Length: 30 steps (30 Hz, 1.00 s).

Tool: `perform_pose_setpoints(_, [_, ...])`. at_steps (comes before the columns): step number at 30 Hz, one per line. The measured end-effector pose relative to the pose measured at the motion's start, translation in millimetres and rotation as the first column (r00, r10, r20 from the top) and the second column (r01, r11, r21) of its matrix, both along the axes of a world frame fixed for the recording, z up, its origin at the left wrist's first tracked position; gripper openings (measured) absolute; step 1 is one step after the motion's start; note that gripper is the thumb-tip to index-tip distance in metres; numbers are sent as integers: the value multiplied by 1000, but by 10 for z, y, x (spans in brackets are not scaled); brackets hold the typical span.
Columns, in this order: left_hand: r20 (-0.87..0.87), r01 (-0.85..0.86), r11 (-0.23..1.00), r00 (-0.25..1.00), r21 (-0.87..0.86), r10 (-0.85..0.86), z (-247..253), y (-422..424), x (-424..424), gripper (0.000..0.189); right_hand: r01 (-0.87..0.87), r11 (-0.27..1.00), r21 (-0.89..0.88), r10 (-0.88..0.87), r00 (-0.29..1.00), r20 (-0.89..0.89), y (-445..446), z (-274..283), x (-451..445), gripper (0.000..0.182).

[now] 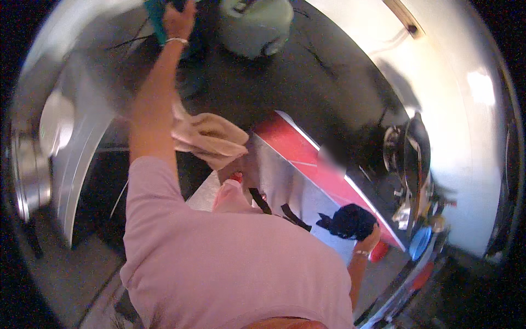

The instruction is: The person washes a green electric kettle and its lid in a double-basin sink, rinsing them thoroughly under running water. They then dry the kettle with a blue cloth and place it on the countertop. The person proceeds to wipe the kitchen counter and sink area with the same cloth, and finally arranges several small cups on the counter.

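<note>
My left hand is stretched far forward to the top edge of the head view, with a bracelet at its wrist. It is next to a teal thing, perhaps cloth, and something dark at its fingers; the frame edge and blur hide whether it grips either. Down at my right side, my right hand holds a bunched dark navy cloth. Below my left forearm hangs a beige towel or cloth, its folds partly hidden by the arm.
A pale green rounded appliance or container stands on the dark surface ahead. A red panel with a white edge slants across the middle. Dark pans and a blue dish are at right. A metal vessel is far left.
</note>
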<state>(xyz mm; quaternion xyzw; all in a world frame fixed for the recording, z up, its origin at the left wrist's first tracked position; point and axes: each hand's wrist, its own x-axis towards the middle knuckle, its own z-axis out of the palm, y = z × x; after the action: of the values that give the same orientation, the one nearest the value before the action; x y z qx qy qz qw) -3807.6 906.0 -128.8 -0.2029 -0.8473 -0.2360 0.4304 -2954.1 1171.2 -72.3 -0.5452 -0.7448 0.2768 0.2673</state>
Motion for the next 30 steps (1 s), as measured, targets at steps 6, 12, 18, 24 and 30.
perform_pose_setpoints(6, [156, 222, 800, 919, 557, -363, 534, 146, 639, 48, -206, 906, 370, 61, 928, 367, -38, -86, 155, 29])
perform_pose_setpoints(12, [364, -58, 980, 931, 191, -16, 230, 143, 469, 57, -91, 978, 187, 31, 953, 302, -252, 222, -394, 28])
perform_pose_setpoints(18, [-178, -189, 920, 975, -343, 133, -318, 5, 264, 45, -88, 923, 375, -9, 968, 250, -8, 496, -1093, 30])
perform_pose_setpoints(24, [471, -234, 969, 865, 77, 171, 304, 131, 840, 75, 69, 947, 313, -39, 994, -101, 286, 1141, -1943, 38])
perform_pose_setpoints(30, [383, -187, 897, 923, 400, 22, 246, 211, 1162, 72, -274, 878, 392, 47, 865, 499, 669, -85, -2137, 68])
